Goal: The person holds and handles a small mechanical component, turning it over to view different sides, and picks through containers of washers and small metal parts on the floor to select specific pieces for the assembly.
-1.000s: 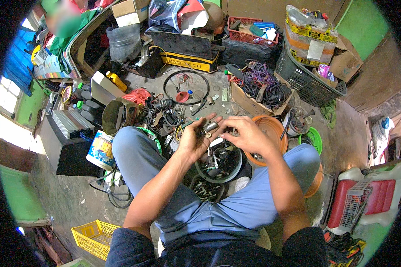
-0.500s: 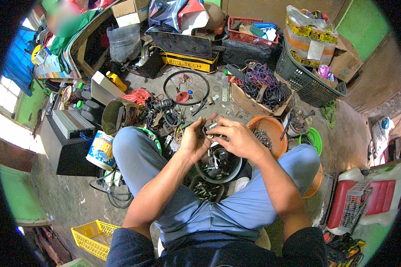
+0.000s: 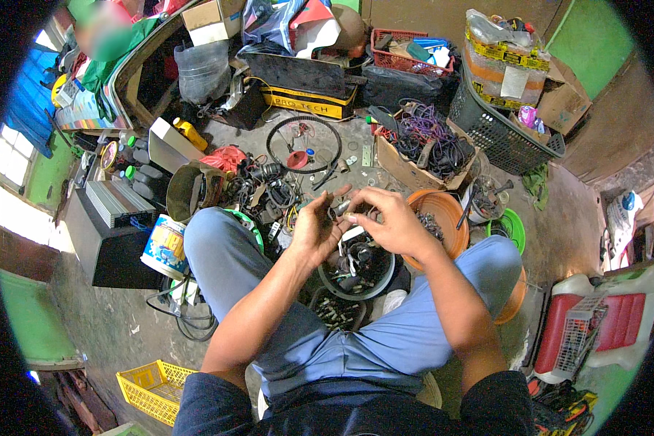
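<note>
My left hand (image 3: 316,229) is turned palm up, fingers slightly curled round a small metal cylinder (image 3: 341,207). My right hand (image 3: 389,221) is bent over it from the right, fingertips closed at the left palm on small parts, partly hidden. Below both hands is a grey round tub (image 3: 323,278) of dark and pale small parts. An orange basin (image 3: 458,229) with small metal pieces lies at the right, and a container of small cylindrical pieces (image 3: 334,312) sits between my legs.
Tangled cables and parts (image 3: 269,189) lie left. Ahead are a black ring (image 3: 334,131) and a cardboard box of wires (image 3: 425,145). A green basin (image 3: 512,225), white bucket (image 3: 163,247) and yellow crate (image 3: 142,385) surround me, as does clutter along the walls.
My right hand has moved left onto my left palm, covering more of the metal cylinder, and its fingers have shifted slightly since then. My left hand stays in place.
</note>
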